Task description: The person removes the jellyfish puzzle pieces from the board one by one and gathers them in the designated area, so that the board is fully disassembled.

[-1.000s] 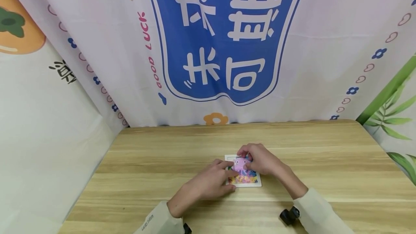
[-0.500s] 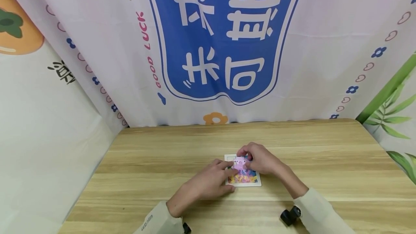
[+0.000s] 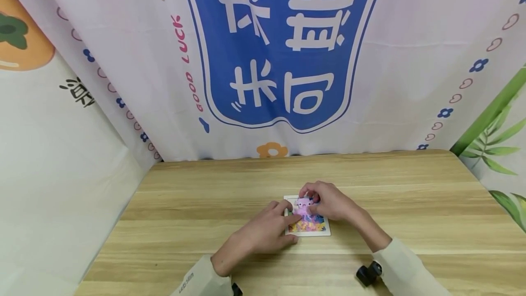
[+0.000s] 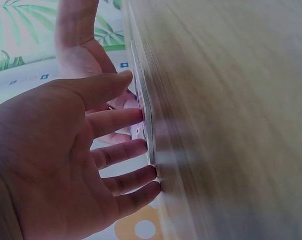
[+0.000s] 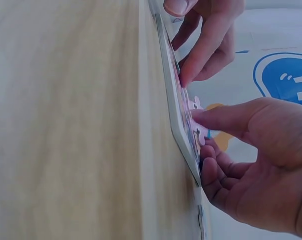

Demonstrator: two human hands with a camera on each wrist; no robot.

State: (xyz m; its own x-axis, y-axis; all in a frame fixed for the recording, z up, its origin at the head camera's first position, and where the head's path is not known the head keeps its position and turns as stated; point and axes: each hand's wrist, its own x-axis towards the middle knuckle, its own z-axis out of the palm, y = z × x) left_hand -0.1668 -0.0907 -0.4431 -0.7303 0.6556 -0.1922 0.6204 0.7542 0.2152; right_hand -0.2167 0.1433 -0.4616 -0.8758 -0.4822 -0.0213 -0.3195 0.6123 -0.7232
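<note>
A white-bordered picture board (image 3: pixel 308 228) lies flat on the wooden table, printed in bright colours. On its upper part is a pink cartoon-animal piece (image 3: pixel 303 204) with small eyes; in the right wrist view this pink piece (image 5: pixel 196 106) stands partly up off the board's face. My right hand (image 3: pixel 330 200) pinches it, thumb on the near side and fingers curled behind. My left hand (image 3: pixel 269 228) spreads its fairly straight fingers over the board's left side, fingertips at the board and pink piece. From the left wrist, the left hand's fingertips (image 4: pixel 144 146) meet the board's edge.
The wooden table (image 3: pixel 197 204) stretches out on all sides of the board. Behind it hangs a printed curtain (image 3: pixel 411 81) with a blue emblem. A small black device (image 3: pixel 367 274) sits at the right cuff, and another one is partly visible at the left cuff.
The pink piece's face has shifted slightly left and its upper part looks changed in tilt. My left index finger has drawn back a little from it. Both hands otherwise stay in place.
</note>
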